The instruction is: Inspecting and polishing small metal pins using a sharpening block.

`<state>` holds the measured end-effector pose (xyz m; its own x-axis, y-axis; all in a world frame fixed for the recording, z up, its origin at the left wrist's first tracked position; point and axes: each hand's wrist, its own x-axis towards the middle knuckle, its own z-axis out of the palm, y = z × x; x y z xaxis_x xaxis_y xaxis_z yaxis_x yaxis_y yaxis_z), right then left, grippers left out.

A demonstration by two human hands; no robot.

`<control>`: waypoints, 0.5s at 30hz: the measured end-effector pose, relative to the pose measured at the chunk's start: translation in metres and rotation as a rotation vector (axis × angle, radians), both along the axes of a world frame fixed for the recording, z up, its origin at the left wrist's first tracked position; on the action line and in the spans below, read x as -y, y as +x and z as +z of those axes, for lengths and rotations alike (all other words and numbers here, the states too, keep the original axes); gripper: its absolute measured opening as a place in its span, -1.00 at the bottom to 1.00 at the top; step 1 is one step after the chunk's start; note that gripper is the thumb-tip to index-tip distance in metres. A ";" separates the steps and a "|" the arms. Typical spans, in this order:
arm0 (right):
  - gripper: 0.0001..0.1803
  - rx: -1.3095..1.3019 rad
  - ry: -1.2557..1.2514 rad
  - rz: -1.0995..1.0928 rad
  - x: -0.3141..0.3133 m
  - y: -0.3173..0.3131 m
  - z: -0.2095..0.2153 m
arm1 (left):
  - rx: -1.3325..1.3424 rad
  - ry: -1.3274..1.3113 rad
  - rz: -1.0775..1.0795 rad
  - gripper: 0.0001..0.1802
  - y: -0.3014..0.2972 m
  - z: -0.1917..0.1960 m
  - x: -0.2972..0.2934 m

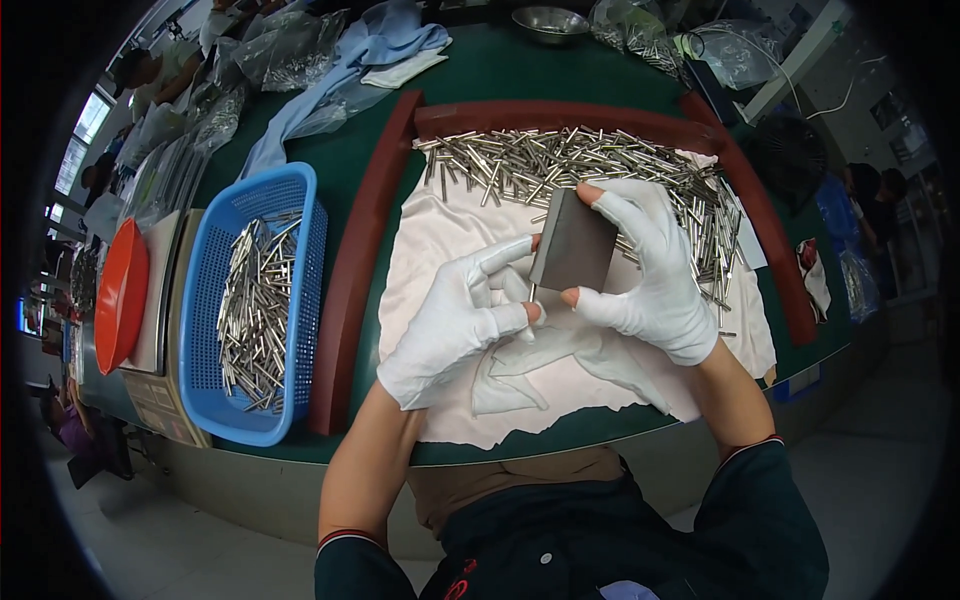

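Observation:
Both my hands wear white gloves. My right hand [655, 265] grips a flat dark grey block [573, 245] between thumb and fingers, tilted above a white cloth [440, 235]. My left hand [455, 320] sits just left of the block, index finger stretched to its lower edge and thumb and fingers pinching a thin metal pin [531, 293] under it. A heap of shiny metal pins [560, 160] lies on the cloth behind my hands.
A dark red raised border [350, 270] frames the cloth on the green table [350, 150]. A blue basket [215, 310] holding several pins stands at left, an orange lid [120, 295] beyond it. Plastic bags, a blue cloth [350, 60] and a metal bowl [548, 22] lie at the back.

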<state>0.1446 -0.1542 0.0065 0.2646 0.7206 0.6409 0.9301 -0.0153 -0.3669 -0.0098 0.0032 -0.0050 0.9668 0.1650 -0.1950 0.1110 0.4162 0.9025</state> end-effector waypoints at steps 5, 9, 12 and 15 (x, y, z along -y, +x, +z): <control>-0.14 0.148 0.021 -0.088 0.000 -0.009 -0.001 | -0.038 0.007 0.044 -0.27 0.003 0.001 0.003; -0.11 0.139 0.057 -0.048 -0.003 -0.006 -0.004 | -0.036 0.020 0.044 -0.25 0.001 -0.003 -0.002; -0.08 0.087 -0.034 -0.052 -0.001 -0.005 -0.006 | -0.104 0.144 0.048 -0.24 0.004 -0.003 0.001; -0.07 0.362 0.121 -0.138 0.000 -0.014 -0.012 | -0.019 -0.034 0.134 -0.22 0.005 0.004 0.007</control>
